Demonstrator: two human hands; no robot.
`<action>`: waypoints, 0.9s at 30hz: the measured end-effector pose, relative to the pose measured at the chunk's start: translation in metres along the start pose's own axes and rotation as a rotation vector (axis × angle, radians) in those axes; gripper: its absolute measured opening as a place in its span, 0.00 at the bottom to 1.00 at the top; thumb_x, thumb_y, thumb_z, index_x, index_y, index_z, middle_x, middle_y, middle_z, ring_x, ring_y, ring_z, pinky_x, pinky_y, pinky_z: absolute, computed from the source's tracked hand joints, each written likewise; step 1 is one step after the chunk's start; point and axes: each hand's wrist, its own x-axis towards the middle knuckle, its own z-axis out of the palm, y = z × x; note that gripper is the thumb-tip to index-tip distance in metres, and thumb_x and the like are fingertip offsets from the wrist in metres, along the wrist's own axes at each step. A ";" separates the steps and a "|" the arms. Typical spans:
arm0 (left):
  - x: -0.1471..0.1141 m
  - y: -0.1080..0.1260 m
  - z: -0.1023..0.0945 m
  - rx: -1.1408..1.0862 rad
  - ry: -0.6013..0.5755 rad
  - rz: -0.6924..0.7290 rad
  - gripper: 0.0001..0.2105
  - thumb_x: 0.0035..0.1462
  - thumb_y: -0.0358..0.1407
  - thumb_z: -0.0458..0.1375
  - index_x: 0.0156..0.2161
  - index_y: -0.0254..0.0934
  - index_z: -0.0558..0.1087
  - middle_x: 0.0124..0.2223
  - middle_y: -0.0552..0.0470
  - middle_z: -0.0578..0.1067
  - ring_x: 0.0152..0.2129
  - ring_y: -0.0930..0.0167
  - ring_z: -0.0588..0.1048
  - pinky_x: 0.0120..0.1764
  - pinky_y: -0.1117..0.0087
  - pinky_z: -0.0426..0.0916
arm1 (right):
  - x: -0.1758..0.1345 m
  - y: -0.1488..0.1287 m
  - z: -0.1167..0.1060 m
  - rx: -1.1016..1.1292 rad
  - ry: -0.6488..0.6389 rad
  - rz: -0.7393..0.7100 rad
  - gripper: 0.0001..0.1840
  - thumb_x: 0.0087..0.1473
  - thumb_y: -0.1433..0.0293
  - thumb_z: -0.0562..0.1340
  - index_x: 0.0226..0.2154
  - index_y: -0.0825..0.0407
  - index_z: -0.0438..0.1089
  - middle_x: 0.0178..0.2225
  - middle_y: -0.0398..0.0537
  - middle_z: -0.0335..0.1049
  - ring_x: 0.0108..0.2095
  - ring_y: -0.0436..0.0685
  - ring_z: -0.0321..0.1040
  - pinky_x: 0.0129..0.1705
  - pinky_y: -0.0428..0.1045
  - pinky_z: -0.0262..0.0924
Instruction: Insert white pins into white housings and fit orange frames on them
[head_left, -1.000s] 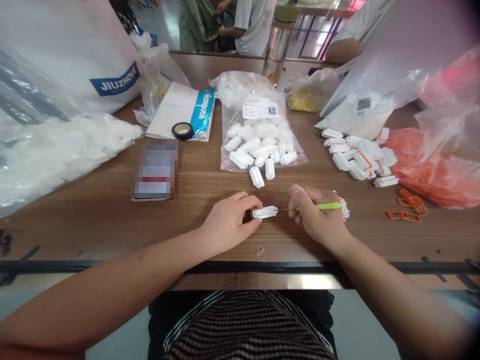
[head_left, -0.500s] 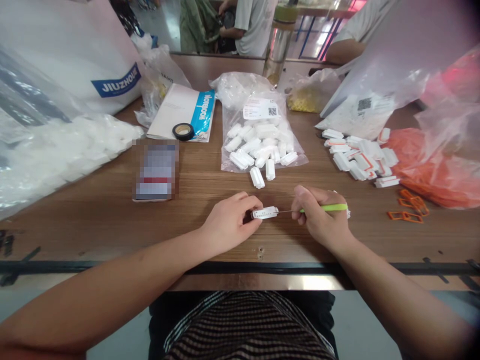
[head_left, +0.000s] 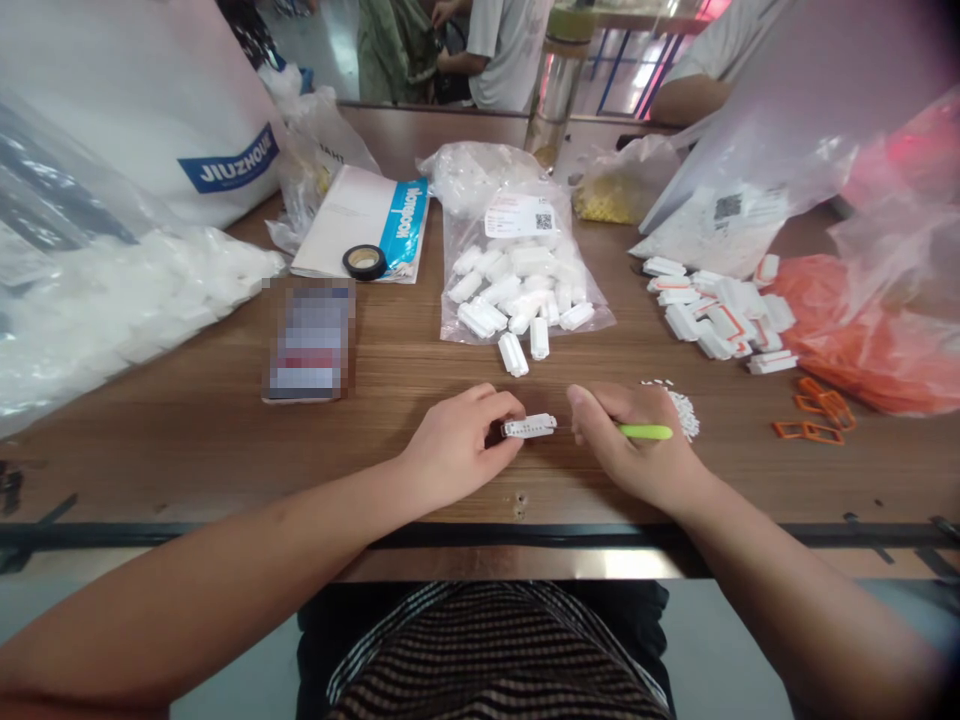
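Note:
Between the thumb and fingers of my left hand [head_left: 461, 440] is a small white plastic connector housing [head_left: 531, 428] with rows of tiny holes on its face. My right hand [head_left: 626, 430] is closed around a thin pick tool with a lime-green handle [head_left: 646, 432]. The pick's fine metal tip points left at the housing's right end; whether it touches is too small to tell. Beside my right hand lies a pile of tiny white pieces [head_left: 684, 415], partly covered by the hand.
A clear bag [head_left: 525, 270] of white housings lies ahead, with loose ones in front. More housings with orange strips [head_left: 727, 315], orange frames [head_left: 814, 420] and an orange-filled bag [head_left: 847, 340] are at right. A phone [head_left: 309, 340], notebook [head_left: 352, 225] and black tape roll [head_left: 364, 262] sit left.
My right hand has shifted slightly left and turned, bringing the pick's handle lower and further left. More of the tiny white pieces now shows. My left hand keeps the housing in place.

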 end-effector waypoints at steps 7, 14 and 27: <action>0.000 0.000 0.000 -0.005 -0.001 -0.002 0.06 0.55 0.32 0.59 0.40 0.40 0.74 0.33 0.56 0.68 0.25 0.74 0.66 0.31 0.69 0.61 | -0.003 0.007 0.002 0.191 0.111 0.140 0.26 0.65 0.63 0.54 0.16 0.50 0.64 0.16 0.41 0.65 0.17 0.48 0.61 0.22 0.47 0.56; 0.000 -0.001 0.001 -0.011 -0.006 -0.014 0.07 0.55 0.32 0.59 0.40 0.40 0.74 0.33 0.56 0.68 0.25 0.74 0.66 0.31 0.69 0.60 | -0.002 0.011 0.003 0.231 0.081 0.188 0.26 0.65 0.62 0.55 0.16 0.51 0.65 0.15 0.42 0.65 0.17 0.48 0.62 0.21 0.46 0.56; 0.001 0.000 0.000 -0.004 -0.007 -0.025 0.07 0.55 0.32 0.59 0.40 0.40 0.74 0.32 0.56 0.68 0.26 0.74 0.66 0.31 0.69 0.60 | -0.004 0.006 0.003 0.236 0.162 0.193 0.26 0.65 0.63 0.55 0.16 0.50 0.65 0.16 0.41 0.65 0.16 0.47 0.61 0.21 0.47 0.56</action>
